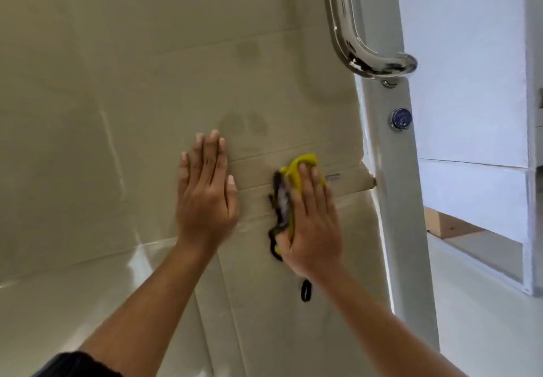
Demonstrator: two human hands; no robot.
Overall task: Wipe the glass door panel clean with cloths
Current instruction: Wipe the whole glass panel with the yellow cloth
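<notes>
Right hand [311,224], fingers flat, presses a yellow cloth [296,171] against the glass door panel [117,82]; the left hand [205,200] rests spread and empty beside it. Smudges [244,125] lie up-left of the cloth, just above the left fingertips.

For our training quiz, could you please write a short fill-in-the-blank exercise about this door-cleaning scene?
1. The left hand lies flat on the glass, holding ___.
2. The right hand presses a bright ___ cloth against the glass.
3. The chrome handle sits ___ the round lock.

Missing words: nothing; yellow; above.
</notes>
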